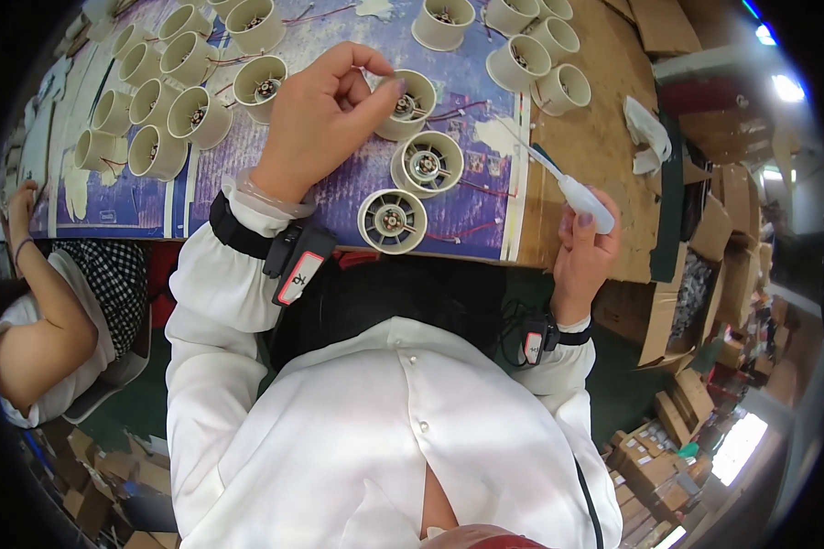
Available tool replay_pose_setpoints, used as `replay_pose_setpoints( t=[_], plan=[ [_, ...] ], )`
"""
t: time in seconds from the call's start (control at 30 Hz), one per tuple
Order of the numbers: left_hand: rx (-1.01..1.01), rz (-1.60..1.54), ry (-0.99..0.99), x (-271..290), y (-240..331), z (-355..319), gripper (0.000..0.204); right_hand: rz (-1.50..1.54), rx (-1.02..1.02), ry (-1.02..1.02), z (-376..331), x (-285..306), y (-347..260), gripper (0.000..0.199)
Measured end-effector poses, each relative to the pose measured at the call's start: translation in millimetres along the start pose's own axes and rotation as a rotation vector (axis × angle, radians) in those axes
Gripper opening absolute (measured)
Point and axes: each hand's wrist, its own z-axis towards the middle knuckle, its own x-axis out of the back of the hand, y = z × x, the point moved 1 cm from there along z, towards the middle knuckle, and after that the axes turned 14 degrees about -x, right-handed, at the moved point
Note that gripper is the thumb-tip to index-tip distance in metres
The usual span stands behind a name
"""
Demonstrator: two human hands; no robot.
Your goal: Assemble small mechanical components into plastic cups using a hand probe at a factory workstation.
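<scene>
My left hand (325, 119) has its thumb and forefinger close together at the rim of a cream cylindrical fan housing (409, 128). Whatever lies between those fingertips is too small or hidden to make out. Below it stand a second fan housing (428, 165) and a third one (392, 221), with vanes and a round motor centre showing inside and thin dark red wires trailing right. Closed around a white tool (584, 203) with a long thin tip, my right hand (588, 247) is by the table's right front edge. The tip slants up left towards the housings.
Several more cream housings (199, 119) stand on the left of the purple-covered table (220, 197), and others (519, 64) at the back right. A crumpled white cloth (647, 137) lies on the brown right side. Another person (46, 339) sits at left; cardboard boxes (696, 302) are at right.
</scene>
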Motion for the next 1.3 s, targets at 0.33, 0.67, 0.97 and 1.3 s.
replay_pose_setpoints(
  t=[0.33, 0.67, 0.97, 1.3],
  plan=[
    [-0.036, 0.073, -0.276, -6.8, 16.3, -10.4, 0.020, -0.142, 0.095, -0.002, -20.1, 11.1, 2.8, 0.034],
    [0.174, -0.127, -0.155, 7.6, -1.3, -23.3, 0.015, -0.221, 0.213, -0.027, -25.7, 15.8, 5.5, 0.031],
    [0.168, -0.213, -0.140, 7.9, -4.2, -26.5, 0.016, -0.190, 0.160, -0.101, -21.1, 2.5, 0.3, 0.032],
    [0.156, -0.186, -0.134, 6.9, -4.0, -26.7, 0.016, -0.256, 0.177, -0.126, -16.3, -2.3, 0.8, 0.032]
  ],
)
